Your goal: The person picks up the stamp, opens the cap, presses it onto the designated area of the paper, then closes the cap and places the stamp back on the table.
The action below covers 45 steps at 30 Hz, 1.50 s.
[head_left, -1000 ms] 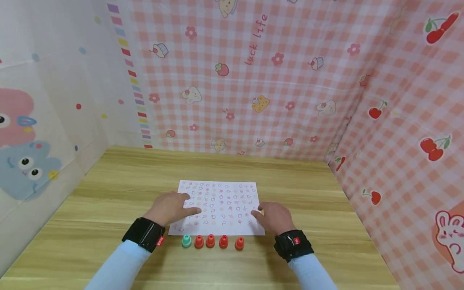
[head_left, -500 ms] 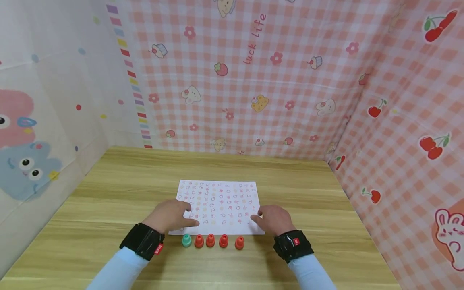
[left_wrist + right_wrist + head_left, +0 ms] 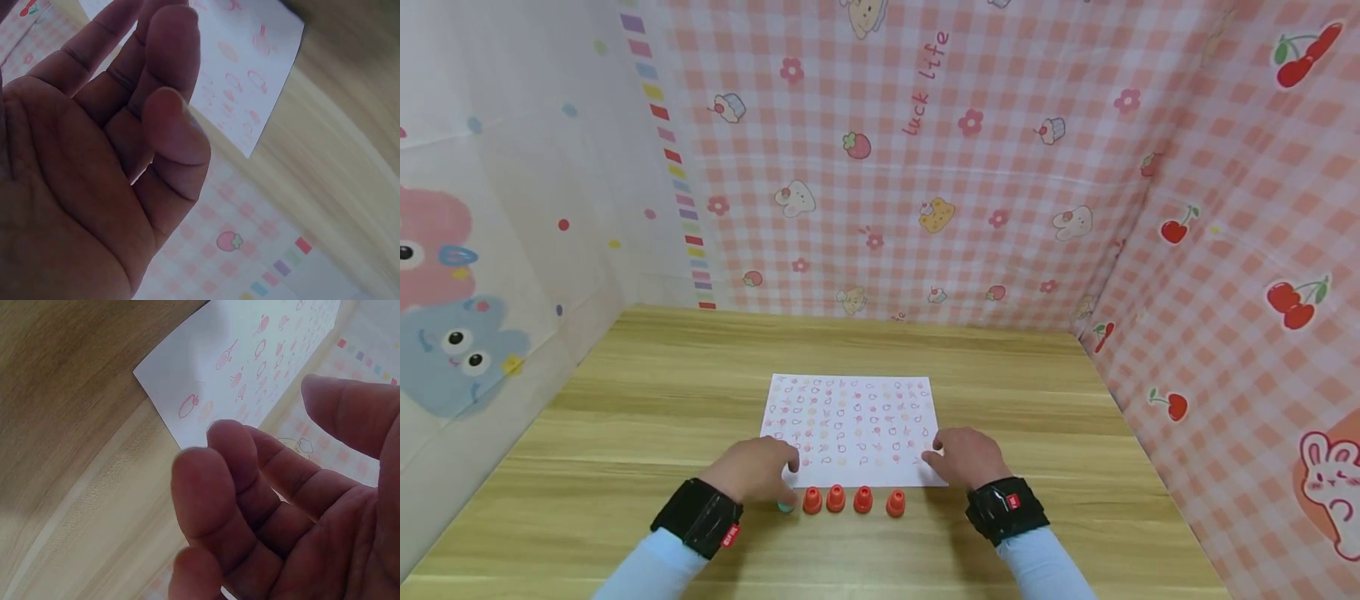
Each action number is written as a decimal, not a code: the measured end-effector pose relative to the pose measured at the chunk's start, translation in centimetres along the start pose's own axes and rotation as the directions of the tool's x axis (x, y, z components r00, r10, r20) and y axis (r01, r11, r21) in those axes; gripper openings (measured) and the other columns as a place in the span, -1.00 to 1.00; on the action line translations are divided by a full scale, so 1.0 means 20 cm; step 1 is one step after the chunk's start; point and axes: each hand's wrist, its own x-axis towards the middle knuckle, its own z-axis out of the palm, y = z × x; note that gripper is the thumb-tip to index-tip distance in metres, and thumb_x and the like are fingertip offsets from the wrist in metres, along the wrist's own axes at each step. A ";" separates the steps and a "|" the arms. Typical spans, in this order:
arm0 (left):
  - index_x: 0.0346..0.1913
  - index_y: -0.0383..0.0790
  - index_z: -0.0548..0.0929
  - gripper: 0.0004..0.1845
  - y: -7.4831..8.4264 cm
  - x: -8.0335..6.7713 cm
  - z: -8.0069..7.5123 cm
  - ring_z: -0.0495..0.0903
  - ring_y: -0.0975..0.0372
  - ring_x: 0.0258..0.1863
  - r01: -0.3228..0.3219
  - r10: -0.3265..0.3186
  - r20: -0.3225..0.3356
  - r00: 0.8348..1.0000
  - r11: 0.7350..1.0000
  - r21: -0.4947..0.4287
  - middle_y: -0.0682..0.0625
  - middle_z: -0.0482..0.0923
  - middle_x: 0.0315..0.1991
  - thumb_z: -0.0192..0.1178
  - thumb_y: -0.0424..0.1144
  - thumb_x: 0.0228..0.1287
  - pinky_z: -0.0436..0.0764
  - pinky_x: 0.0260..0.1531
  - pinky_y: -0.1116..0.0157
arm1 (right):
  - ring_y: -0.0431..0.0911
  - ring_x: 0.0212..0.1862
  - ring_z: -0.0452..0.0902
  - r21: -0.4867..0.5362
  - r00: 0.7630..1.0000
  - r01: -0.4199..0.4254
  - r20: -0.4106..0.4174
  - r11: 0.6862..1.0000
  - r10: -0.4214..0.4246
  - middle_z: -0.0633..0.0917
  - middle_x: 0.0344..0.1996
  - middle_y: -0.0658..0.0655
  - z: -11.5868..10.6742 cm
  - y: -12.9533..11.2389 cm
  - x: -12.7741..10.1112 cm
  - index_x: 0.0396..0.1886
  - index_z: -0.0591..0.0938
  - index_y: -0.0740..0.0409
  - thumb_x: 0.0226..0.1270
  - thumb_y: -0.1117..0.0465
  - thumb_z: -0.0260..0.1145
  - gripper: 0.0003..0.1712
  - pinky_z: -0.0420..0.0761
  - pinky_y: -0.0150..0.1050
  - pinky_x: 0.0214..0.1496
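In the head view a row of small stamps stands along the near edge of a white sheet of paper (image 3: 865,433) printed with small fruit and racket shapes. At the row's left end is a teal stamp (image 3: 785,506), mostly covered by my left hand (image 3: 752,469). Thumb and index finger of that hand are apart there, and whether they touch the stamp I cannot tell. Several red stamps stand to its right, one a red stamp (image 3: 812,500) closest to it. By the paper's right edge rests my right hand (image 3: 967,458), its fingers loosely bent and holding nothing.
The wooden table (image 3: 1037,392) carries the sheet and stamps. A pink checked cloth (image 3: 880,183) hangs behind it, and more patterned cloth closes in the left and right sides.
My left hand has drawn back toward me off the paper, down to the teal stamp, which it now partly hides. My right hand has hardly moved.
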 end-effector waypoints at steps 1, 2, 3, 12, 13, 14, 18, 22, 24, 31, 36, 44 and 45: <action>-0.26 -0.15 0.70 -0.64 0.00 0.00 0.01 0.48 0.14 -0.34 -0.008 0.008 0.002 1.000 1.000 0.002 0.02 0.61 -0.31 0.58 -0.11 -0.12 0.53 -0.18 0.03 | -0.04 -0.34 0.49 -0.001 1.000 -0.001 0.001 1.000 0.001 0.72 -0.32 0.07 0.00 0.00 0.00 -0.11 0.73 0.13 0.32 -0.04 0.35 -0.64 0.54 -0.08 -0.21; -0.27 -0.15 0.70 -0.65 0.00 0.00 0.02 0.47 0.15 -0.35 -0.014 0.014 0.005 1.000 1.000 0.002 0.03 0.60 -0.33 0.58 -0.12 -0.12 0.52 -0.20 0.05 | -0.04 -0.34 0.49 -0.001 1.000 -0.001 0.002 1.000 0.001 0.72 -0.32 0.07 0.00 0.00 0.00 -0.11 0.73 0.13 0.32 -0.04 0.35 -0.64 0.54 -0.08 -0.21; -0.29 -0.14 0.69 -0.66 0.00 0.00 0.02 0.45 0.15 -0.37 -0.016 0.016 0.010 1.000 1.000 0.001 0.04 0.59 -0.35 0.59 -0.13 -0.12 0.51 -0.22 0.06 | -0.04 -0.34 0.49 0.000 1.000 -0.002 0.002 1.000 0.002 0.71 -0.32 0.07 0.00 0.00 0.00 -0.11 0.73 0.13 0.32 -0.04 0.35 -0.65 0.54 -0.08 -0.21; -0.42 -0.10 0.61 -0.73 0.01 -0.02 0.04 0.40 0.15 -0.41 -0.051 0.051 0.007 0.999 0.999 -0.005 0.08 0.50 -0.46 0.57 -0.25 -0.07 0.43 -0.29 0.12 | -0.04 -0.33 0.50 0.002 1.000 0.002 -0.006 1.000 -0.002 0.72 -0.30 0.08 0.01 -0.01 0.00 -0.10 0.73 0.13 0.32 -0.03 0.35 -0.65 0.55 -0.07 -0.20; -0.43 -0.10 0.61 -0.74 0.00 -0.02 0.05 0.40 0.16 -0.41 -0.061 0.061 0.000 0.998 0.998 0.004 0.09 0.49 -0.47 0.56 -0.27 -0.07 0.44 -0.28 0.12 | -0.04 -0.33 0.50 0.002 1.000 0.003 -0.008 1.000 -0.003 0.72 -0.30 0.08 0.01 -0.01 0.00 -0.10 0.73 0.13 0.32 -0.03 0.35 -0.65 0.55 -0.07 -0.19; -0.45 -0.09 0.60 -0.75 0.00 -0.02 0.05 0.40 0.17 -0.41 -0.071 0.071 -0.009 0.997 0.997 0.014 0.10 0.49 -0.48 0.55 -0.28 -0.06 0.45 -0.28 0.12 | -0.04 -0.33 0.50 0.003 1.000 0.003 -0.011 1.000 -0.003 0.72 -0.29 0.09 0.01 -0.01 0.00 -0.10 0.73 0.13 0.32 -0.04 0.34 -0.64 0.55 -0.06 -0.19; -0.48 -0.08 0.58 -0.76 -0.01 -0.01 0.04 0.39 0.18 -0.43 -0.101 0.103 -0.041 0.994 0.994 0.043 0.11 0.47 -0.51 0.51 -0.30 -0.04 0.46 -0.29 0.12 | -0.04 -0.33 0.51 0.006 1.000 0.006 -0.022 1.000 -0.006 0.73 -0.29 0.09 0.01 -0.01 0.01 -0.10 0.73 0.13 0.32 -0.04 0.34 -0.64 0.55 -0.07 -0.19; -0.48 -0.09 0.58 -0.78 -0.02 -0.01 0.00 0.39 0.17 -0.45 -0.106 0.109 -0.071 0.992 0.994 0.042 0.10 0.46 -0.52 0.48 -0.33 -0.04 0.44 -0.32 0.13 | -0.03 -0.33 0.50 0.007 1.000 0.002 -0.022 1.000 -0.002 0.72 -0.29 0.09 0.00 0.00 0.01 -0.09 0.73 0.12 0.32 -0.05 0.35 -0.63 0.55 -0.07 -0.19; -0.46 -0.10 0.59 -0.79 -0.02 0.00 -0.01 0.39 0.17 -0.45 -0.108 0.112 -0.090 0.990 0.993 0.047 0.10 0.46 -0.52 0.48 -0.33 -0.03 0.44 -0.34 0.14 | -0.03 -0.33 0.50 0.011 1.000 -0.001 -0.021 1.000 0.001 0.72 -0.30 0.08 0.00 0.00 0.01 -0.09 0.73 0.12 0.32 -0.06 0.35 -0.63 0.55 -0.07 -0.19; -0.39 -0.13 0.63 -0.81 0.01 0.02 -0.05 0.41 0.19 -0.47 -0.100 0.107 -0.137 0.985 0.994 0.051 0.11 0.48 -0.52 0.49 -0.30 0.07 0.47 -0.33 0.18 | -0.04 -0.34 0.51 0.023 0.999 0.013 -0.043 1.000 -0.012 0.73 -0.31 0.09 0.01 -0.01 -0.01 -0.13 0.73 0.14 0.30 -0.04 0.37 -0.65 0.56 -0.06 -0.20; -0.38 -0.13 0.62 -0.82 0.04 0.03 -0.07 0.41 0.22 -0.50 -0.108 0.113 -0.192 0.975 0.994 0.034 0.12 0.50 -0.52 0.47 -0.25 0.11 0.47 -0.40 0.21 | -0.04 -0.35 0.51 0.034 0.998 0.013 -0.060 0.999 -0.011 0.73 -0.32 0.09 0.01 -0.02 -0.01 -0.15 0.74 0.14 0.30 -0.03 0.37 -0.66 0.56 -0.07 -0.20; -0.34 -0.13 0.62 -0.84 0.10 0.08 -0.08 0.40 0.26 -0.52 -0.149 0.152 -0.289 0.945 0.988 0.033 0.14 0.49 -0.53 0.42 -0.21 0.20 0.47 -0.44 0.28 | -0.07 -0.39 0.48 0.033 0.996 0.031 -0.081 0.999 -0.028 0.71 -0.41 0.05 0.02 -0.04 0.00 -0.16 0.74 0.12 0.33 -0.04 0.34 -0.67 0.53 -0.13 -0.27; -0.33 -0.14 0.62 -0.85 0.11 0.09 -0.08 0.40 0.26 -0.51 -0.156 0.158 -0.299 0.941 0.987 0.031 0.14 0.49 -0.52 0.41 -0.21 0.21 0.48 -0.44 0.28 | -0.07 -0.40 0.47 0.040 0.996 0.030 -0.083 0.999 -0.027 0.70 -0.45 0.03 0.02 -0.04 0.00 -0.16 0.73 0.12 0.33 -0.05 0.34 -0.67 0.51 -0.14 -0.29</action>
